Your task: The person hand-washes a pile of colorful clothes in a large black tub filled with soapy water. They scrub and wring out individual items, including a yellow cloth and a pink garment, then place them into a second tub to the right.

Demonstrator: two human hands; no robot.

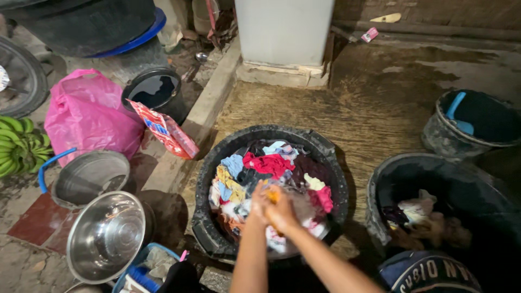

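Observation:
A black round tub (209,168) stands in the middle of the floor, full of mixed coloured clothes (266,165) in red, blue, yellow and white. Both my hands meet over its near side. My left hand (258,205) and my right hand (282,212) are pressed together and closed on a small orange piece of cloth (273,193), held just above the wet clothes. My forearms reach in from the bottom edge.
A second black tub (380,187) at right holds a few soaked clothes. A dark bucket with a blue scoop (458,116) stands behind it. At left are two metal bowls (106,236), a pink plastic bag (87,114), a red detergent packet (165,130), a small black bucket (154,89) and green bananas (16,144).

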